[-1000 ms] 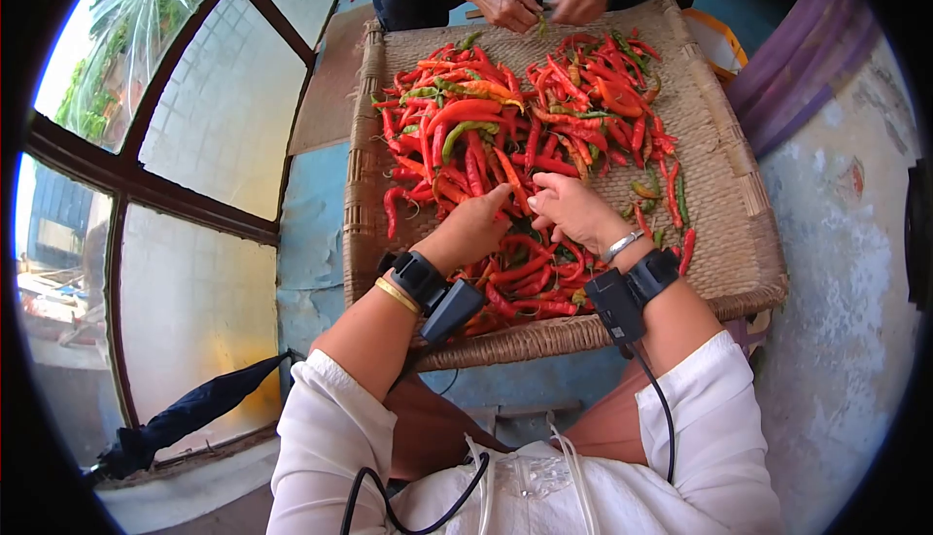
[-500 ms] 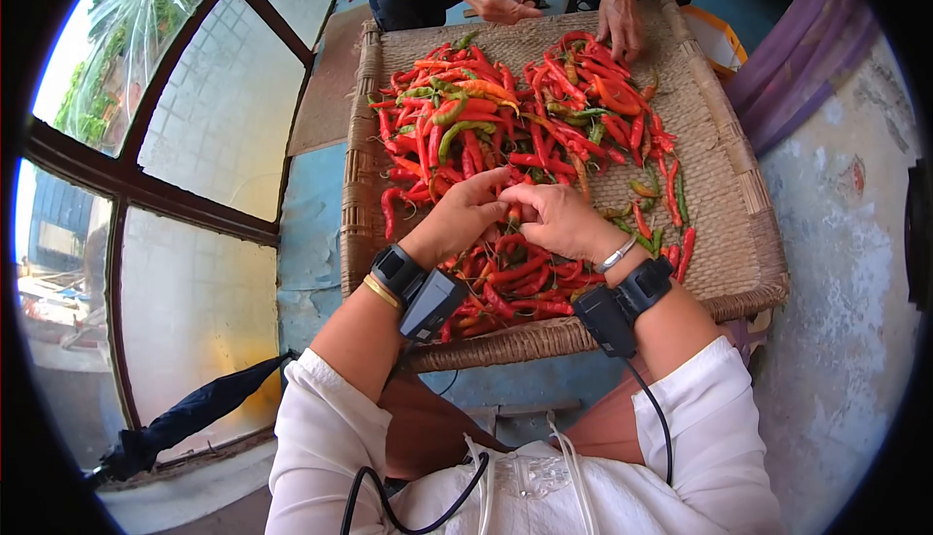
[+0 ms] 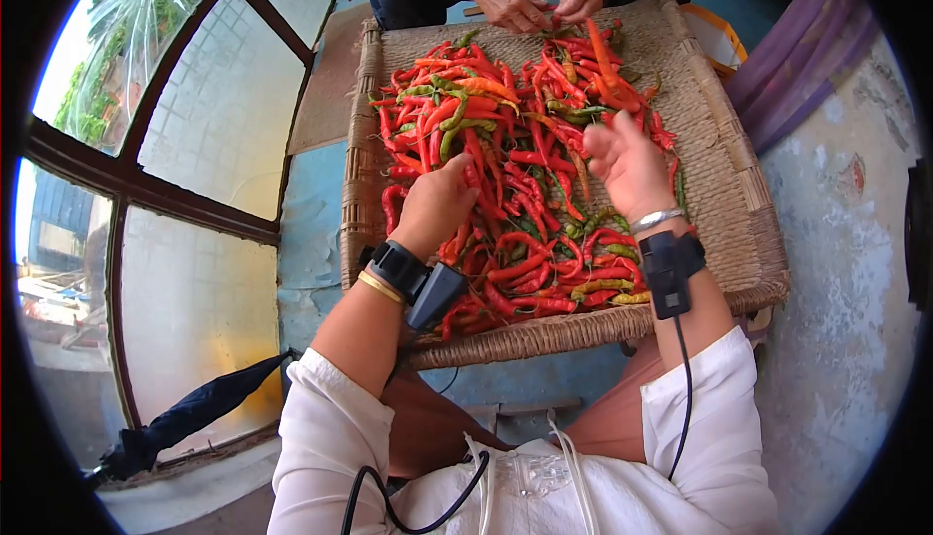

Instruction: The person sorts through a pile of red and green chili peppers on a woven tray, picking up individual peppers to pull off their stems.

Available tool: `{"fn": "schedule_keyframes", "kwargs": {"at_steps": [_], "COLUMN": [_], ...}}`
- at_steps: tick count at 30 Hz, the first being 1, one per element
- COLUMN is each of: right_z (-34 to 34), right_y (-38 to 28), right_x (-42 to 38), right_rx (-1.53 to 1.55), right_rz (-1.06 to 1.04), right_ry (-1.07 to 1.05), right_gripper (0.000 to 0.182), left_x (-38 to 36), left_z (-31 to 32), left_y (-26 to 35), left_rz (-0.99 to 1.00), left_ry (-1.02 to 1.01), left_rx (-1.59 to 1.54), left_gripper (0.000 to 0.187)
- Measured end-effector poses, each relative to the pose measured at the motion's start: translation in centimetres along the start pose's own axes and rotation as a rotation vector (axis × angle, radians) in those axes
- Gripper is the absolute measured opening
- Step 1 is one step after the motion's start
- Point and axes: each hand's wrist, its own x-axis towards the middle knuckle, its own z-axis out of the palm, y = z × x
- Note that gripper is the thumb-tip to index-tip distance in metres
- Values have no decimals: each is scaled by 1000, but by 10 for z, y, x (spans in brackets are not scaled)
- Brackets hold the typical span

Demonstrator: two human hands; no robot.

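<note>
Chillies: I'm seeing the chillies (image 3: 515,175) lying heaped on the woven tray (image 3: 724,195), mostly unsorted (few set apart).
Left hand (image 3: 437,207): curling into the pile, pinching unclear.
Right hand (image 3: 627,161): lifting, fingers spread, empty.

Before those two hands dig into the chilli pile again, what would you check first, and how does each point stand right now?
1. Left hand resting on the red chillies: ok, it lies on the pile's left part.
2. Left hand gripping a chilli: cannot tell, its fingers are curled out of sight.
3. Right hand free: ok, lifted with fingers spread, nothing visibly in it.
4. Chillies inside the woven tray: ok, none seen over the rim.
5. Other person's hands out of the way: ok, they are at the far edge.
6. Wrist device cable clear of the pile: ok, it hangs below the tray.
</note>
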Motion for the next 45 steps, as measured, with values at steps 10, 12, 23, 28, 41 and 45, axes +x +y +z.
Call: {"fn": "schedule_keyframes", "kwargs": {"at_steps": [10, 12, 23, 28, 41, 45], "right_z": [21, 20, 25, 30, 29, 11], "right_y": [34, 38, 37, 28, 1, -21], "right_x": [-18, -17, -24, -30, -28, -12], "right_rx": [-729, -846, -948, -1076, -712, -22], "right_rz": [102, 113, 125, 11, -69, -265], "right_ry": [-333, -338, -532, -565, -395, -149], "right_gripper": [31, 32, 24, 24, 21, 20], "left_x": [-3, -4, -13, -11, -11, -5], "left_z": [8, 2, 9, 6, -8, -9], "left_y": [-2, 6, 35, 29, 37, 18], "left_rz": [160, 133, -9, 197, 202, 268], "left_ry": [-188, -229, -244, -110, -222, -27], "left_rx": [228, 139, -764, -230, 66, 144], "left_gripper": [24, 23, 32, 31, 20, 21]}}
